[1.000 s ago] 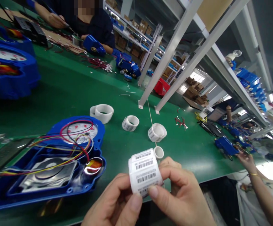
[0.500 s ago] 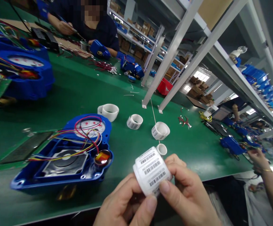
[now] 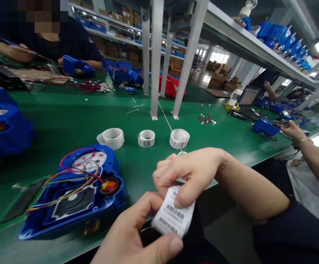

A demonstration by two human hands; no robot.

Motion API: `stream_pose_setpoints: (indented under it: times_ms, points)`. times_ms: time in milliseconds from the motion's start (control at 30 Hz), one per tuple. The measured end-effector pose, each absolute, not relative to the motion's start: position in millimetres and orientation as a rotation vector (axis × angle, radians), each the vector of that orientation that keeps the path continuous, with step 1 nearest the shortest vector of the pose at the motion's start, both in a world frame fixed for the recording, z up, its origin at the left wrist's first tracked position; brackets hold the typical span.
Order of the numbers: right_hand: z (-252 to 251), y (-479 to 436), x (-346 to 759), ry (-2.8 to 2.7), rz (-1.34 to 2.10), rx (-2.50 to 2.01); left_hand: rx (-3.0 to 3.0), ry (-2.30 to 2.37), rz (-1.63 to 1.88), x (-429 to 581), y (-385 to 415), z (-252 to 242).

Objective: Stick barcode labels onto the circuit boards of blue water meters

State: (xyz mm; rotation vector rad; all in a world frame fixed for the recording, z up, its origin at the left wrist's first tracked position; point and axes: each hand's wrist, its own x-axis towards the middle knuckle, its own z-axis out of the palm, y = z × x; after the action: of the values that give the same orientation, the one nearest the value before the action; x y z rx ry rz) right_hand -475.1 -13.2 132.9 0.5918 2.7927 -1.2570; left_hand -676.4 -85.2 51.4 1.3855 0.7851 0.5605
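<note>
Between my hands is a roll of white barcode labels, its printed side facing up. My left hand grips the roll's lower left end between thumb and fingers. Reaching over the top from the right, my right hand pinches the upper end of the labels, thumb on the printed face. Left of my hands lies an open blue meter housing with coloured wires and a round dial. Beyond my hands stand another label roll, a smaller label roll and a roll of clear stickers.
More blue housings stand at the left. A co-worker sits across the green bench. Metal shelf posts rise from the bench. At the right another person's hand is near a blue housing.
My right hand has swung over the top of the label roll, its wrist now bent and forearm showing. The roll has tilted in my left hand. The view has turned to the right.
</note>
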Motion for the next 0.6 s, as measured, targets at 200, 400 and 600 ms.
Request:
stream_pose_setpoints:
  times_ms: [200, 400, 600]
  points:
    - [108.4, -58.2, -471.1, 3.106, -1.482, 1.503, 1.019, 1.035, 0.715, -679.2, -96.2, 42.6]
    - [55.2, -135.7, -495.3, 2.989, -1.520, 2.451, 0.797, 1.048, 0.923, -666.5, -101.7, 37.7]
    - [42.5, -140.3, -512.9, 2.921, -1.654, 2.721, 0.714, 1.044, 0.942, -658.6, -104.4, 28.0]
